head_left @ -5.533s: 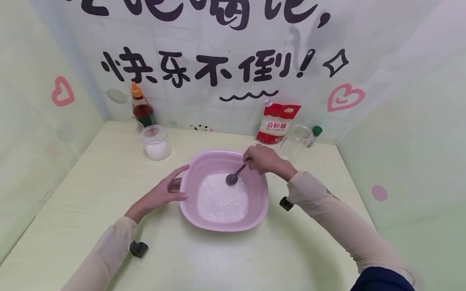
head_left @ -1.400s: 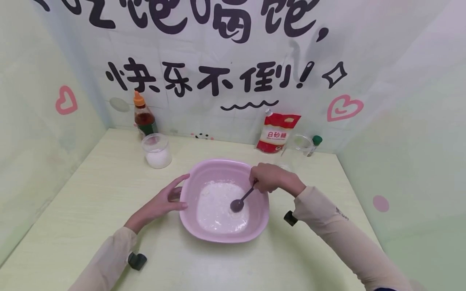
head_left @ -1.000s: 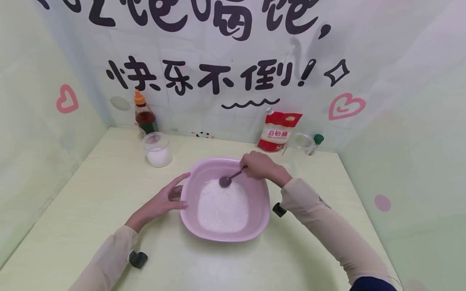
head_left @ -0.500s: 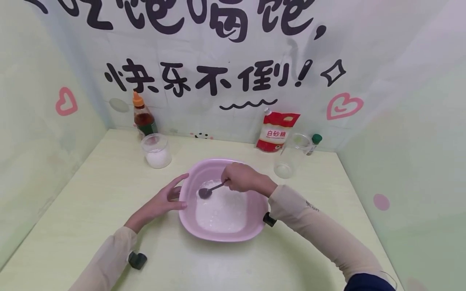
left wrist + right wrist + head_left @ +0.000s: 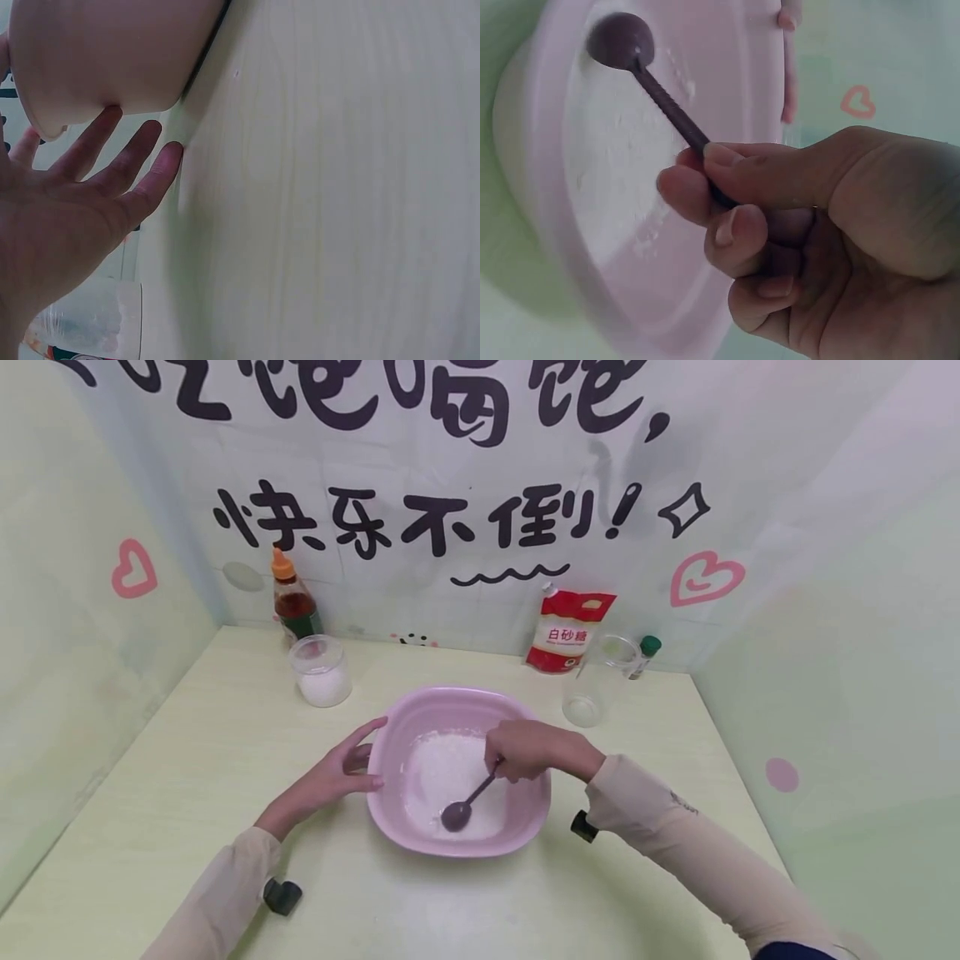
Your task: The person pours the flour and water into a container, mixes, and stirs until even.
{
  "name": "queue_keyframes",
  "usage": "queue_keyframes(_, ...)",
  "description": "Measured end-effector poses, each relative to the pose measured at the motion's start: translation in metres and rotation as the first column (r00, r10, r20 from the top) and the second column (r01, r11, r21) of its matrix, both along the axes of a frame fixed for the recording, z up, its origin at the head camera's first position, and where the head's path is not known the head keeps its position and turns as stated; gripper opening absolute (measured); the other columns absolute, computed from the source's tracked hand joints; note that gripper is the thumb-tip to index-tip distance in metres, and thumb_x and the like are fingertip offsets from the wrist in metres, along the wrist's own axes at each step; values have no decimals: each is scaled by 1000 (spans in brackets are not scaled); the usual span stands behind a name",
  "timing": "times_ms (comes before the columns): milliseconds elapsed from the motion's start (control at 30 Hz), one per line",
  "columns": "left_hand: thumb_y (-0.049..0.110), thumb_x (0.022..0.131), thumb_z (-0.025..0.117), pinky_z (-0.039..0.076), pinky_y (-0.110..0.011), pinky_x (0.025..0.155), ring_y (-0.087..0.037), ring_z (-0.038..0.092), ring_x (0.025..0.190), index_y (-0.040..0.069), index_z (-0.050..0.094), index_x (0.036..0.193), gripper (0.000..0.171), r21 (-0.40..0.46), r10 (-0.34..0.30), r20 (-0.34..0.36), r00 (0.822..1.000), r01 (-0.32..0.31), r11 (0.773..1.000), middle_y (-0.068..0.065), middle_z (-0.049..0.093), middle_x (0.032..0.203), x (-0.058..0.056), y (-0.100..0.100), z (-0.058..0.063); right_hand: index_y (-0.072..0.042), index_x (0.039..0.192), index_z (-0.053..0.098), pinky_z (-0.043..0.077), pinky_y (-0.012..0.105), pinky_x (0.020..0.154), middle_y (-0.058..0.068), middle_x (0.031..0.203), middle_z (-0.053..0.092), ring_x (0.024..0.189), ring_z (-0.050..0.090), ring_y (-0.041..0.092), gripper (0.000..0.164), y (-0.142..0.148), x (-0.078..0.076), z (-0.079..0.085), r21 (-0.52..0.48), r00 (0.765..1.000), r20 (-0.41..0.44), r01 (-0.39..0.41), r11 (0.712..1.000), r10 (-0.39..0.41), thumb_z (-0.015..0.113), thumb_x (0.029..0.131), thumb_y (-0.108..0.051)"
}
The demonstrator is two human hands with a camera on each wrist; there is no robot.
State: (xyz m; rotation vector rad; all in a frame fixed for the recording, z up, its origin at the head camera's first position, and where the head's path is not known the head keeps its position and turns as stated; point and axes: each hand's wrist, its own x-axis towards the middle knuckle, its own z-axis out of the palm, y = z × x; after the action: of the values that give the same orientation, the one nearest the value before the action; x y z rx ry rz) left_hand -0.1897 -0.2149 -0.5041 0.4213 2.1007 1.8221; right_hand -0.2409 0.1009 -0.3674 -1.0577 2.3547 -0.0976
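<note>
A pink plastic basin (image 5: 465,852) with white, wet-looking contents stands on the table. At its left side is my left hand (image 5: 333,770), thumb and index finger at the rim. In the left wrist view the fingers are spread and fairly straight, the middle one against the basin's outer wall. My right hand (image 5: 525,749), over the basin's right half, pinches the handle of a small dark purple spoon (image 5: 456,815) between thumb and index finger. The spoon's round bowl is down at the white contents near the front left. Its handle end is hidden inside my curled fingers.
Behind, left, stand a clear jar (image 5: 322,681) of white powder and a sauce bottle (image 5: 294,602) with an orange cap. Back right are a red sugar pouch (image 5: 562,635), a clear jar (image 5: 583,706) and a small green-capped bottle (image 5: 645,653). Walls close three sides.
The spoon has swept round inside the basin, from its back to its left and now to the front, my right hand moving with it. My left hand stays at the rim.
</note>
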Motion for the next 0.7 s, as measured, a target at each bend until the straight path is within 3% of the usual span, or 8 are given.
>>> queue_keyframes(100, 16, 89, 75, 53, -47, 99, -53, 47, 134, 21, 17, 161, 92, -5, 0, -1, 1000, 0, 1000, -32, 37, 154, 0, 0, 0, -12, 88, 76, 52, 24, 59, -1, 76, 66, 68, 59, 15, 11, 14, -7, 6, 45, 993, 23, 115, 992, -116, 71, 88, -2)
queue_keyframes(233, 13, 90, 73, 53, -49, 100, -53, 47, 134, 21, 17, 161, 91, -9, 1, -8, 1000, -1, 1000, -33, 37, 153, -1, -1, 0, -11, 92, 74, 53, 26, 57, 4, 81, 63, 70, 60, 19, 9, 28, -22, 11, 53, 971, -16, 241, 969, -240, 68, 90, -4)
queue_keyframes(333, 12, 90, 72, 52, -49, 100, -53, 47, 134, 21, 17, 161, 90, -12, 1, -9, 1000, -1, 1000, -34, 37, 153, 0, -1, 0, -11, 96, 74, 52, 26, 56, 5, 82, 63, 72, 60, 21, 11, 30, -33, 11, 32, 959, -65, 277, 960, -274, 66, 91, -5)
queue_keyframes(467, 14, 90, 73, 51, -50, 101, -53, 46, 135, 21, 17, 161, 90, -11, 2, -4, 1000, -2, 1000, -33, 37, 154, 0, -1, 0, -9, 97, 76, 51, 25, 57, 5, 80, 64, 75, 59, 21, 13, 24, -44, 7, -13, 959, -118, 257, 966, -257, 65, 92, -6)
queue_keyframes(700, 14, 89, 74, 54, -45, 98, -53, 46, 134, 20, 17, 161, 92, 16, -3, -8, 1000, 3, 1000, -32, 40, 152, 0, -1, 0, -12, 88, 78, 47, 25, 60, 2, 74, 66, 72, 57, 20, 14, -2, -50, -5, -96, 969, -184, 149, 984, -164, 66, 91, -5)
